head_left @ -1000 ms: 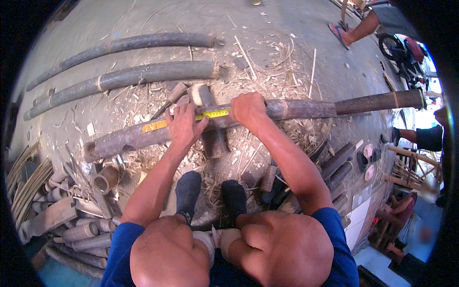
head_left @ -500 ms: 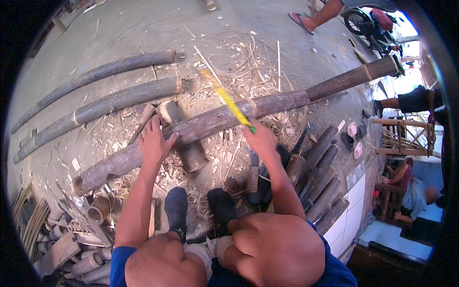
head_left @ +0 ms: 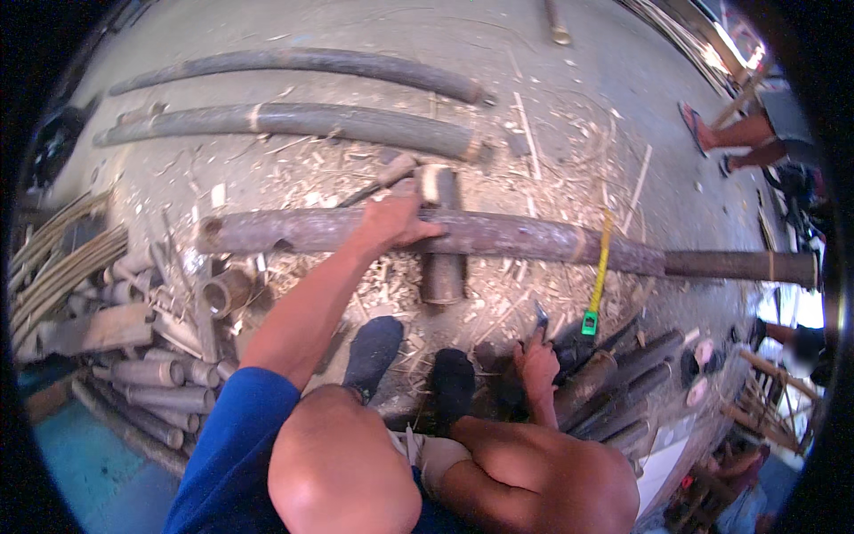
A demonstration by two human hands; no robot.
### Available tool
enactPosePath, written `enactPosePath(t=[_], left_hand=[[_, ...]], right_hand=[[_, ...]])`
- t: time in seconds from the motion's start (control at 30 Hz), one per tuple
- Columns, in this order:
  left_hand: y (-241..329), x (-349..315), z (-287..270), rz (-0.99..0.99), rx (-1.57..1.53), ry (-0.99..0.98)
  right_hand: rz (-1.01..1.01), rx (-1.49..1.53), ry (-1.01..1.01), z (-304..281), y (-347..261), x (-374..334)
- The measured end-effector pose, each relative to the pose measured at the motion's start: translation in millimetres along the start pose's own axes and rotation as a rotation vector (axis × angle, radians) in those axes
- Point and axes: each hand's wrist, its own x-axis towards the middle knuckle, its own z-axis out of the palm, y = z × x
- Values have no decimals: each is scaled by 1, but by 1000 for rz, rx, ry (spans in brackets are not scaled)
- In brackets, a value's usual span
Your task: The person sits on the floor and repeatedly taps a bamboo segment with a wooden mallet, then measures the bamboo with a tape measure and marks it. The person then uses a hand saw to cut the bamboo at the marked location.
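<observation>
Ani: What has moved since the earlier frame?

Ben: In the head view, the tape measure [head_left: 600,276] has left the right hand [head_left: 537,363]. Half a second ago this hand carried it above the bamboo pole [head_left: 516,233]. Now the tape is right of the centre, its yellow blade [head_left: 603,249] crossing the pole and its green case [head_left: 589,324] on the lower side. I think it was put down to free the hand.

Ani: Where is this hand now?

Ben: At the lower middle, beside a tool with a shiny tip [head_left: 541,313]. The fingers are bent, but I cannot tell if they are closed upon it.

Ani: And the left hand [head_left: 393,221]?

Ben: It lies over the pole, left of the centre, with the thumb spread from the fingers, not wrapped around. Probably it steadies the pole, because a round thing can roll.

Ani: What is under the pole?

Ben: A short log [head_left: 443,280] crosses beneath it at the middle of the frame, perhaps to lift it from the floor [head_left: 623,71] and the wood shavings [head_left: 494,182].
</observation>
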Motion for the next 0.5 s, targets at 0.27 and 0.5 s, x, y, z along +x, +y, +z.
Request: enactPosePath(t=[0.27, 0.5], left_hand=[[4, -10, -4, 33, 42, 58], [3, -8, -2, 49, 34, 73]], right_hand=[[74, 1275, -103, 9, 9, 5], [-113, 1220, -138, -61, -73, -8]])
